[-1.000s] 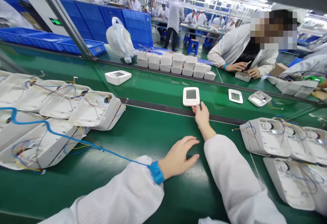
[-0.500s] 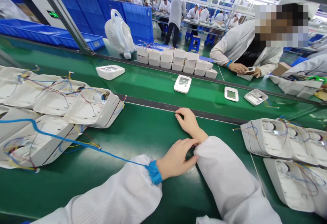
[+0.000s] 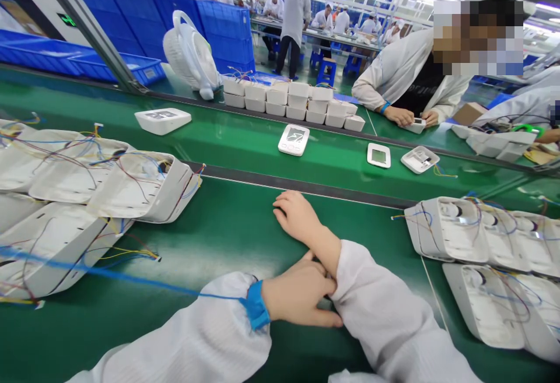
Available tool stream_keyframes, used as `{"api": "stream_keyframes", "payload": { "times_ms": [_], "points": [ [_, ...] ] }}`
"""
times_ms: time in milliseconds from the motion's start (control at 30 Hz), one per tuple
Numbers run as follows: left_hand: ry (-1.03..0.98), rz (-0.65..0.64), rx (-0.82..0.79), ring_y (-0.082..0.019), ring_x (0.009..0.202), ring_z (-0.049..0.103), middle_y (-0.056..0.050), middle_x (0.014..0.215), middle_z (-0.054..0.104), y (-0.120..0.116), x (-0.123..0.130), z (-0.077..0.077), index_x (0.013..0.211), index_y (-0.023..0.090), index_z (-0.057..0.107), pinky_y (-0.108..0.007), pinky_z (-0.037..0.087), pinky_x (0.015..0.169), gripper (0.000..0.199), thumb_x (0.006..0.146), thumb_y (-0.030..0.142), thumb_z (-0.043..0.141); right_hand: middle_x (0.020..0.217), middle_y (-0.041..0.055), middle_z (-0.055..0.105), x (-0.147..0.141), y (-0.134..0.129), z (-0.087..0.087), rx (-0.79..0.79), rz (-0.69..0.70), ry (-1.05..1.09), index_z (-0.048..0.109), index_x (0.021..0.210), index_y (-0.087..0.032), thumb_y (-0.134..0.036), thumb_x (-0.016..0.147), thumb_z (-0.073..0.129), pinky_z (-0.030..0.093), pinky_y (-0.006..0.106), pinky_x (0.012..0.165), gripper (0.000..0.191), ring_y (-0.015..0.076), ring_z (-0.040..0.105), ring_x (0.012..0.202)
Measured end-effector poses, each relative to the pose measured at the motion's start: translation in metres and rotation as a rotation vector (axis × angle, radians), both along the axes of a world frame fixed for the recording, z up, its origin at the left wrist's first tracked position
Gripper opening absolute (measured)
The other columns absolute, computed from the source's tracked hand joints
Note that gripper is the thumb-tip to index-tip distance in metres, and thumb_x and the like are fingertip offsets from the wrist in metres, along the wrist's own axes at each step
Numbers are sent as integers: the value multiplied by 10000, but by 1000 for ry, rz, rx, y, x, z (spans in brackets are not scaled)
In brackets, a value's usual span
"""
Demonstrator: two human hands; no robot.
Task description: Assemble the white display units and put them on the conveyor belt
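Fingers (image 3: 330, 318) apart, left hand (image 3: 300, 294) touches the right wrist (image 3: 329, 252), while right hand (image 3: 300, 217) bends its fingers, thumb slightly apart.

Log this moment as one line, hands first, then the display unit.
left hand: empty, at right wrist | right hand: empty, at bench | display unit: beyond rail | coworker's hand: at white part

Three white plastic units with rectangular greyish screens (image 3: 294, 140), one small open square white plastic case trailing thin wires (image 3: 419, 160), more than ten small white plastic boxes in stacks (image 3: 276, 109), one white round-headed plastic fan (image 3: 188, 51) and two blue wristbands (image 3: 256, 306) are visible.
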State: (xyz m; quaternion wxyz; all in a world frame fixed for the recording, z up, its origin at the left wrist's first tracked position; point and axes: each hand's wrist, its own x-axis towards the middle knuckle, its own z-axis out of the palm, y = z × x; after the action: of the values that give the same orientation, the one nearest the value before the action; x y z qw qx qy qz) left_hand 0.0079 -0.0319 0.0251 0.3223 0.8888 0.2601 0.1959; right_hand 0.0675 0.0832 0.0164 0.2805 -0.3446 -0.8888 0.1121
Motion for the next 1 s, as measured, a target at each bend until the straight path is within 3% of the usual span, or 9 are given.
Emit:
{"api": "stream_keyframes", "payload": {
  "times_ms": [167, 300, 400, 533, 567, 667, 733, 867, 1000],
  "points": [
    [-153, 66, -206, -96, 498, 380, 39, 506, 461, -3, -3, -1, 528, 180, 457, -260, 290, 515, 395, 744, 411, 692, 1124, 91, 699, -9, -19, 3, -5, 183, 19, 730, 991, -167, -211, 900, 602, 474, 369, 1022, 163, 223, 578, 1125],
    [-222, 359, -378, -81, 487, 327, 59, 509, 387, 13, -13, 8, 568, 187, 411, -241, 231, 474, 417, 851, 458, 554, 1003, 50, 734, 19, -15, -6, -90, 7, 142, 731, 931, -211, -198, 883, 621, 538, 355, 908, 120, 194, 648, 970],
    [-216, 529, -346, -89, 501, 351, 48, 518, 410, 20, -16, 9, 558, 184, 426, -250, 254, 501, 449, 909, 459, 471, 984, 83, 728, 41, -13, -12, -85, -87, 167, 729, 920, -190, -181, 887, 595, 543, 387, 885, 138, 213, 644, 952],
    [-175, 432, -186, -120, 590, 478, 32, 627, 549, 16, -12, 9, 780, 176, 579, -258, 348, 591, 225, 887, 371, 543, 1086, 114, 689, 61, -8, -13, -25, -130, 155, 734, 962, -184, -255, 901, 587, 474, 446, 1006, 174, 253, 580, 1102],
    [-160, 388, -153, -131, 621, 512, 32, 659, 584, 14, -11, 9, 908, 177, 598, -266, 376, 632, 172, 870, 342, 573, 1103, 116, 681, 66, -2, -12, 5, -155, 135, 736, 975, -187, -279, 904, 584, 455, 456, 1030, 191, 261, 562, 1136],
    [-111, 329, -97, -152, 664, 565, 40, 680, 627, 11, -8, 10, 1133, 176, 554, -293, 416, 722, 310, 854, 302, 604, 1161, 123, 657, 84, 30, -11, 68, -316, 20, 741, 1036, -197, -349, 901, 587, 422, 469, 1066, 255, 278, 524, 1206],
    [-83, 327, -69, -158, 673, 577, 37, 673, 634, 12, -7, 9, 1099, 183, 572, -302, 421, 733, 262, 868, 307, 588, 1241, 156, 616, 97, 61, -10, 56, -437, -66, 730, 1107, -182, -402, 892, 594, 389, 503, 1084, 337, 312, 488, 1259],
    [-53, 298, -7, -173, 690, 592, 21, 655, 656, 14, -5, 3, 990, 193, 628, -317, 412, 733, 184, 856, 315, 602, 1399, 216, 489, 118, 126, -4, 11, -523, -156, 637, 1292, -175, -499, 907, 550, 320, 572, 1095, 511, 366, 407, 1338],
    [-74, 292, 1, -169, 662, 582, 15, 638, 673, 15, -5, -2, 915, 192, 656, -317, 406, 719, 156, 846, 324, 609, 1512, 214, 343, 132, 166, -1, -108, -741, -262, 516, 1413, -252, -567, 900, 526, 283, 654, 1052, 602, 441, 296, 1387]
  ]
}}
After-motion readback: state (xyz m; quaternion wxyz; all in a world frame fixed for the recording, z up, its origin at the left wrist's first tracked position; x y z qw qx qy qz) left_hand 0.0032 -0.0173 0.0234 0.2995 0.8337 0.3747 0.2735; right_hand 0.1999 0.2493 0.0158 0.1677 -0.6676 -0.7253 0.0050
